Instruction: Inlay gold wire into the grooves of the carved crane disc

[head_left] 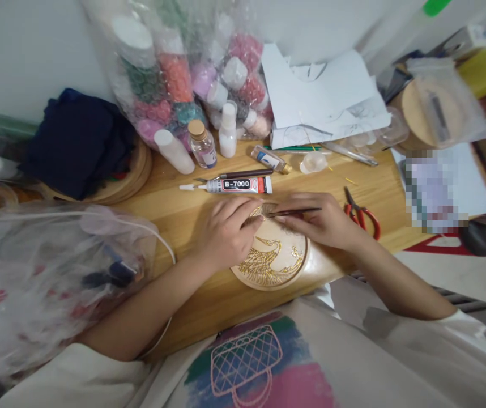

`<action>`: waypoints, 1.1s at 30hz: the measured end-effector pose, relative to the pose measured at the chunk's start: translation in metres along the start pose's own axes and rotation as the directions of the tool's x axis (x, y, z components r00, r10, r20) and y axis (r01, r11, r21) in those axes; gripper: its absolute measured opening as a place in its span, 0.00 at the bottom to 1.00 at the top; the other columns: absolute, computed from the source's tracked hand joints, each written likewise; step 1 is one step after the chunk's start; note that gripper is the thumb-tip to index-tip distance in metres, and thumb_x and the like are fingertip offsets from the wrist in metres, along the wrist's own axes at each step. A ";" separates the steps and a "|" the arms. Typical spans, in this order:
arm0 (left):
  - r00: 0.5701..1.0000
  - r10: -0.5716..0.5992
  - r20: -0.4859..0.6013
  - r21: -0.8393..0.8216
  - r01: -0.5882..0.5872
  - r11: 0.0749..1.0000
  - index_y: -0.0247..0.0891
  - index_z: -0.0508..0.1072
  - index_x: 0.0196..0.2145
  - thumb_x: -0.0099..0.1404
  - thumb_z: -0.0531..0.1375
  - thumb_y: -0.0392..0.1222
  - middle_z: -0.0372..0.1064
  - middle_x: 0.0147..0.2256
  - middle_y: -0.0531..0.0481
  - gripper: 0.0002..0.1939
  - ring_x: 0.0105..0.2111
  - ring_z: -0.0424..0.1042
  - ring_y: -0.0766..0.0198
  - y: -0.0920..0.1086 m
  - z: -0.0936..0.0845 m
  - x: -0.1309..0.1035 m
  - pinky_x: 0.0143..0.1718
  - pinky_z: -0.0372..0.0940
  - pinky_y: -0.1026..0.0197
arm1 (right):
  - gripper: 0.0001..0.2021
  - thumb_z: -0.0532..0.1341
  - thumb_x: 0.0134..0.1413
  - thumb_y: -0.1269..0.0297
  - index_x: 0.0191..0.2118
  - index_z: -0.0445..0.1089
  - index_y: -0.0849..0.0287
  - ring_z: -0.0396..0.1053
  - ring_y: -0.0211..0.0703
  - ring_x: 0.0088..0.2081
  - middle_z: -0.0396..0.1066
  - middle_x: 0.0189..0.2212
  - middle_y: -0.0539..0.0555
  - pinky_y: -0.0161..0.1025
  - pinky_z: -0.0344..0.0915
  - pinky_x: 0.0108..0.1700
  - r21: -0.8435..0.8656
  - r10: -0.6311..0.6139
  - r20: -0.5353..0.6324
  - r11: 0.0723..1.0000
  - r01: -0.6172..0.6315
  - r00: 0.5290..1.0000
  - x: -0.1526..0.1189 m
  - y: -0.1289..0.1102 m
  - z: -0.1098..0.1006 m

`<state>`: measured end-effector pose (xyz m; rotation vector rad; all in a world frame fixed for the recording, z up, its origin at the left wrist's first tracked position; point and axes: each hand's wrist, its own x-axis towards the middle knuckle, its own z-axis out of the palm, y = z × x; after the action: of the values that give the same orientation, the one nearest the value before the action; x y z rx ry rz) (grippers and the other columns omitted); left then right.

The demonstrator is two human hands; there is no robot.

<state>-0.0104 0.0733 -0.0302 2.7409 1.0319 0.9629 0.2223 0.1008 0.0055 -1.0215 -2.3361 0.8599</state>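
A round pale disc [288, 238] with a wooden rim lies near the table's front edge, bearing a crane in raised gold lines. My left hand [229, 233] is closed over the disc's left side, with its fingertips near the upper part. From the right, my right hand [322, 220] pinches dark, slim tweezers [298, 212] whose tips point left. Those tips meet the disc's upper area, close to my left fingertips. Whatever small piece lies at the tips is too small to make out. Just behind my hands is a B-7000 glue tube [238, 185].
Red-handled pliers [362, 214] lie right of my right hand. Small bottles [203, 144] and a bag of coloured jars [179, 73] stand behind. Papers [328, 96] are at the back right. Dark cloth [77, 144] and a plastic bag [56, 294] fill the left, crossed by a white cable [158, 235].
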 end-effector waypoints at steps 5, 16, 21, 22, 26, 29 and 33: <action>0.999 0.013 -0.032 -0.005 -0.013 1.000 0.35 0.78 0.37 0.67 0.53 0.32 0.75 0.48 0.42 0.12 0.48 0.70 0.54 0.000 0.000 0.000 0.45 0.65 0.52 | 0.10 0.61 0.64 0.65 0.44 0.78 0.61 0.77 0.40 0.35 0.80 0.37 0.57 0.35 0.70 0.35 -0.028 -0.042 0.037 0.999 0.043 0.998 0.008 0.001 0.000; 1.000 -0.015 -0.009 -0.007 0.015 1.000 0.37 0.78 0.37 0.69 0.53 0.34 0.75 0.47 0.43 0.13 0.49 0.69 0.55 0.001 0.002 -0.002 0.47 0.66 0.52 | 0.09 0.61 0.63 0.64 0.44 0.78 0.59 0.78 0.40 0.37 0.81 0.38 0.56 0.35 0.71 0.37 0.022 -0.013 0.048 1.000 0.012 0.999 0.009 -0.005 0.000; 0.999 -0.023 -0.045 -0.036 0.022 0.999 0.36 0.78 0.37 0.68 0.53 0.33 0.75 0.47 0.43 0.12 0.49 0.68 0.55 0.000 0.002 -0.003 0.46 0.64 0.51 | 0.08 0.63 0.61 0.63 0.41 0.78 0.60 0.76 0.38 0.33 0.81 0.35 0.56 0.35 0.70 0.34 0.066 0.058 -0.032 0.996 -0.056 0.998 0.002 -0.006 0.003; 0.998 -0.030 -0.051 -0.038 0.028 0.999 0.36 0.78 0.37 0.67 0.54 0.32 0.75 0.46 0.43 0.11 0.48 0.69 0.55 0.000 0.002 -0.003 0.46 0.64 0.51 | 0.08 0.63 0.61 0.63 0.41 0.78 0.60 0.76 0.38 0.33 0.81 0.34 0.56 0.34 0.70 0.34 0.079 0.056 -0.048 0.996 -0.052 0.997 0.000 -0.005 0.005; 0.997 -0.049 -0.061 -0.013 0.048 0.999 0.37 0.77 0.35 0.64 0.56 0.31 0.75 0.45 0.44 0.09 0.46 0.70 0.55 0.000 -0.001 -0.003 0.45 0.65 0.52 | 0.08 0.64 0.60 0.65 0.42 0.78 0.62 0.74 0.36 0.29 0.80 0.32 0.55 0.33 0.69 0.30 0.115 0.018 -0.133 0.993 -0.002 0.991 -0.005 0.000 0.015; 0.997 -0.059 -0.040 -0.011 0.058 0.998 0.37 0.77 0.36 0.62 0.56 0.31 0.75 0.45 0.44 0.09 0.46 0.70 0.54 0.000 -0.002 -0.003 0.44 0.66 0.51 | 0.07 0.65 0.59 0.66 0.42 0.78 0.62 0.72 0.35 0.27 0.79 0.30 0.55 0.32 0.66 0.27 0.123 -0.011 -0.175 0.992 0.033 0.985 -0.005 0.003 0.021; 0.998 -0.069 -0.010 -0.037 0.068 0.997 0.35 0.77 0.37 0.61 0.57 0.31 0.75 0.46 0.40 0.10 0.46 0.70 0.50 0.000 -0.002 -0.003 0.43 0.66 0.48 | 0.06 0.64 0.60 0.66 0.41 0.78 0.61 0.71 0.34 0.26 0.77 0.30 0.53 0.32 0.66 0.27 0.149 -0.023 -0.170 0.988 0.049 0.985 -0.004 0.004 0.022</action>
<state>-0.0139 0.0713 -0.0301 2.6549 1.0911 0.9781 0.2130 0.0919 -0.0133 -0.9467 -2.1079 0.8874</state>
